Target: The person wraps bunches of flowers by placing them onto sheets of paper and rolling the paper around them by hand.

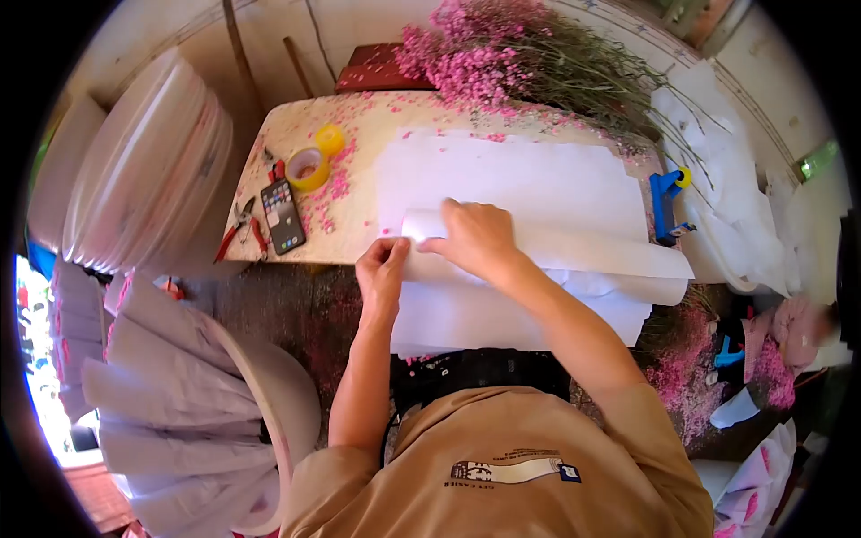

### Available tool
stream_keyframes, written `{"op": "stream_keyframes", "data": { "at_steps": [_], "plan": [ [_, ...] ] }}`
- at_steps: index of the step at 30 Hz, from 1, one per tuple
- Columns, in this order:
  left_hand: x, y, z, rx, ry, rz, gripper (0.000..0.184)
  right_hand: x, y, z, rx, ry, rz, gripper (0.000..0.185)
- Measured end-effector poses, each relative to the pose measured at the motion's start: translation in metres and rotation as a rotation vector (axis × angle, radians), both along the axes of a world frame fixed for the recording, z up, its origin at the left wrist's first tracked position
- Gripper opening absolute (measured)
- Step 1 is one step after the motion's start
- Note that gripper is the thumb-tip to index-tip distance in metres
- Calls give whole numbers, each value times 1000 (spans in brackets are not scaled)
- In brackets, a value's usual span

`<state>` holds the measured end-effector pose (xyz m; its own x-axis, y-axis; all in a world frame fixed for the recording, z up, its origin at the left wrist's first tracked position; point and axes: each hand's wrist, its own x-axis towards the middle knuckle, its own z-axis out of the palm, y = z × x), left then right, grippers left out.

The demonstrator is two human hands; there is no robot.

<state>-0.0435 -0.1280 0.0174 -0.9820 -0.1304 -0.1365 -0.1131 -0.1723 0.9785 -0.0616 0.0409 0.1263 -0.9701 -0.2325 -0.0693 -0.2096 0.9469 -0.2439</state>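
White wrapping paper (538, 184) lies across the table, with a rolled or folded part (610, 255) running along the front edge and a sheet hanging below it. My left hand (381, 266) pinches the left end of the paper near the table's front edge. Just beside it, my right hand (480, 235) is closed over the rolled part, thumb toward the left hand. What lies under the right fingers is partly hidden. Small pink petals are scattered close to the paper's left edge.
Pink flowers (484, 63) with long stems lie at the back. On the left are a phone (282, 216), pruning shears (242, 229) and a tape roll (308, 169). A blue tape dispenser (664, 206) sits at right. Wrapped bouquets stand in a tub (300, 394) below left.
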Motion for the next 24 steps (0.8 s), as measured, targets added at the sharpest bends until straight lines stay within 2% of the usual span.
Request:
{"op": "stream_keyframes", "data": {
  "at_steps": [1, 2, 4, 5, 7, 9, 10, 13, 15, 16, 17, 19, 20, 22, 24],
  "plan": [
    [1, 0, -1, -14, -5, 8, 18, -8, 2, -9, -93, 132, -19, 70],
    [2, -1, -3, -29, -11, 19, 18, -14, 10, -19, -92, 147, -30, 70],
    [3, -6, -3, -52, -17, 13, 20, -22, 19, -29, -111, -122, 25, 87],
    [4, -10, 0, -226, 32, 16, 21, -21, 35, -25, -104, -239, 84, 105],
    [11, -6, 21, -576, 125, 66, 31, -19, 89, -28, -196, -287, 224, 109],
    [16, 2, 46, -866, 305, 42, 48, -11, 154, -19, -231, -468, 209, 120],
    [16, 10, 56, -983, 432, 12, 54, -8, 184, -21, -238, -473, 181, 120],
    [6, 64, 85, -1080, 690, -445, 70, 17, 238, -24, -145, -521, 170, 115],
    [-6, 112, 77, -1140, 742, -722, 82, 24, 242, -9, 24, -560, 119, 105],
    [-14, 134, 66, -1141, 783, -837, 88, 29, 242, -8, 18, -562, 100, 105],
    [-23, 158, 74, -1139, 792, -850, 88, 31, 239, -7, 61, -542, 74, 102],
    [-37, 197, 94, -1293, 343, -1265, 97, 30, 235, -10, 89, -514, 29, 100],
    [-42, 204, 96, -1303, 367, -1292, 97, 30, 237, -14, 72, -469, 67, 94],
    [-59, 221, 100, -1254, 191, -1463, 95, 32, 244, -18, 82, -410, 91, 85],
    [-72, 221, 92, -1236, 219, -1453, 89, 26, 244, -16, 67, -340, 109, 75]
  ]
}}
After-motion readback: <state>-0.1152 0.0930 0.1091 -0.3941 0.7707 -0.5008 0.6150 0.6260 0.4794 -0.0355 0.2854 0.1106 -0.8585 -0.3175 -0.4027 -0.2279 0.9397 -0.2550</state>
